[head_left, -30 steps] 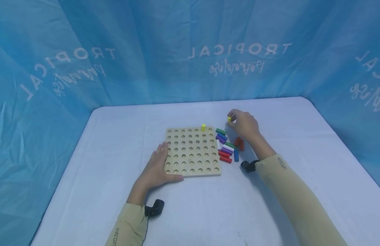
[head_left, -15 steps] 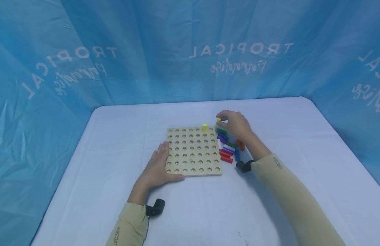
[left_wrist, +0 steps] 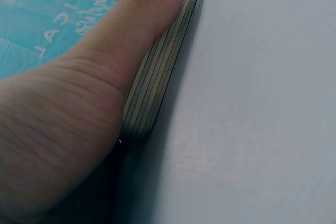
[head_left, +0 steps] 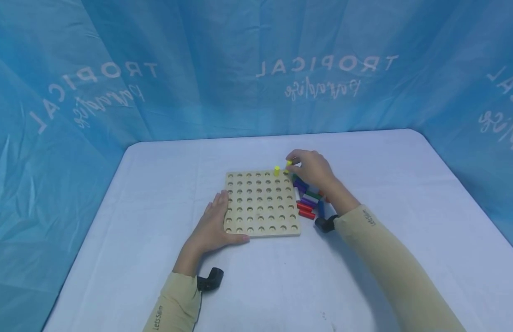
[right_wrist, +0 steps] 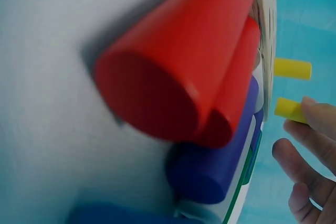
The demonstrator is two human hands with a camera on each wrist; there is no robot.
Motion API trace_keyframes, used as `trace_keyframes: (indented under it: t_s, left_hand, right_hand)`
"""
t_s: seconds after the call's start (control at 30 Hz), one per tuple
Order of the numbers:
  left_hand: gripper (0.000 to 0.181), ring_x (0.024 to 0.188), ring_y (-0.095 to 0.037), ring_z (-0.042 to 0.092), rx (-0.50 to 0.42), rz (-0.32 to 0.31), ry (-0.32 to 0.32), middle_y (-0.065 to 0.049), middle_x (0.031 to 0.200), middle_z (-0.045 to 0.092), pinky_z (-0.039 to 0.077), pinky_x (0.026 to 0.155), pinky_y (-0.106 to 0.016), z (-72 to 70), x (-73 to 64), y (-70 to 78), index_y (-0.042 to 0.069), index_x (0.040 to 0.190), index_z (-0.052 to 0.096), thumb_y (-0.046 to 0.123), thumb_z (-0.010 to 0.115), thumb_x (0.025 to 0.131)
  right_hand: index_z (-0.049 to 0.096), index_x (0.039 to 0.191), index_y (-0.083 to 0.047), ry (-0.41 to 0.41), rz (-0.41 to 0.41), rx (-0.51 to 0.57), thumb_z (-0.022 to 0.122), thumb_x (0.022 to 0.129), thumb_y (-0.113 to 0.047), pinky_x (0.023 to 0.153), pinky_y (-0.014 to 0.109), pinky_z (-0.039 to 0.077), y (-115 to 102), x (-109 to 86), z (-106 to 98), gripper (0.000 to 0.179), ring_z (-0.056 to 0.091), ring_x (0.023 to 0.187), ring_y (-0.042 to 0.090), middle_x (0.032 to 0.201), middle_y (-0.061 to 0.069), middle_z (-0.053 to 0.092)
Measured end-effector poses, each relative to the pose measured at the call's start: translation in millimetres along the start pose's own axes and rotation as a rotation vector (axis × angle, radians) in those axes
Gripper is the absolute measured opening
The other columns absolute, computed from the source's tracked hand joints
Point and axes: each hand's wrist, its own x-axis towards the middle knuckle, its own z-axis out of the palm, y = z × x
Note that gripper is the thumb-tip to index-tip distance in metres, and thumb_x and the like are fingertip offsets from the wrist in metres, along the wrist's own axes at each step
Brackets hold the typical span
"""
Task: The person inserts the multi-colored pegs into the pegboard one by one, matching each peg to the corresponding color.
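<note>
A wooden pegboard [head_left: 259, 210] with rows of round holes lies flat on the table. One yellow peg [head_left: 277, 171] stands upright in its far row, second from the right. My right hand [head_left: 313, 169] pinches another yellow peg [head_left: 288, 164] between thumb and finger at the far right corner hole; in the right wrist view this held peg [right_wrist: 290, 109] looks slightly above the board's face. My left hand [head_left: 215, 227] rests against the board's left side, fingers straight along that edge. Its thumb [left_wrist: 149, 17] lies along the near edge, touching the layered wood.
Right of the board lies a loose pile of pegs: red [head_left: 307, 214], purple [head_left: 309, 203], white [head_left: 297, 194], green [head_left: 313, 195] and blue [head_left: 320, 208]. Orange ones are partly hidden by my right arm. A white-covered table [head_left: 165, 184] meets a blue curtain [head_left: 223, 101] behind.
My right hand has moved left with its yellow peg, from beyond the pile to the board's far right corner. The left hand has stayed on the board.
</note>
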Motion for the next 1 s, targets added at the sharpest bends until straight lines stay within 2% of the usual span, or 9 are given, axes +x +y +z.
trace_keyframes:
  t_s: [0.23,0.63,1.0]
  left_hand:
    - [0.143,0.157,-0.022,-0.003,-0.007,0.005,0.000,-0.007,0.169,0.000,0.001,0.129,-0.042,-0.4,0.0,1.3,0.008,0.160,0.000,0.066,0.085,0.060]
    - [0.144,0.157,-0.023,-0.003,-0.006,-0.003,-0.010,-0.008,0.169,0.000,0.001,0.129,-0.042,-1.8,-1.1,2.7,0.008,0.160,-0.001,0.066,0.085,0.060]
    - [0.144,0.157,-0.023,-0.004,-0.012,-0.004,-0.011,-0.008,0.169,0.000,0.001,0.129,-0.043,-2.2,-1.2,4.4,0.008,0.160,0.000,0.066,0.085,0.060]
  right_hand:
    - [0.068,0.120,-0.015,0.002,-0.026,-0.019,0.071,0.093,-0.028,0.103,0.051,0.048,-0.6,1.9,2.4,0.030,0.064,0.115,0.029,0.117,0.007,0.073]
    - [0.067,0.119,-0.016,-0.025,-0.016,-0.018,0.073,0.091,-0.028,0.102,0.051,0.049,-3.8,1.9,2.9,0.031,0.064,0.114,0.027,0.116,0.006,0.073]
    - [0.068,0.119,-0.016,-0.036,-0.043,-0.015,0.074,0.090,-0.026,0.103,0.050,0.049,-3.0,1.3,1.6,0.031,0.064,0.115,0.027,0.115,0.005,0.073]
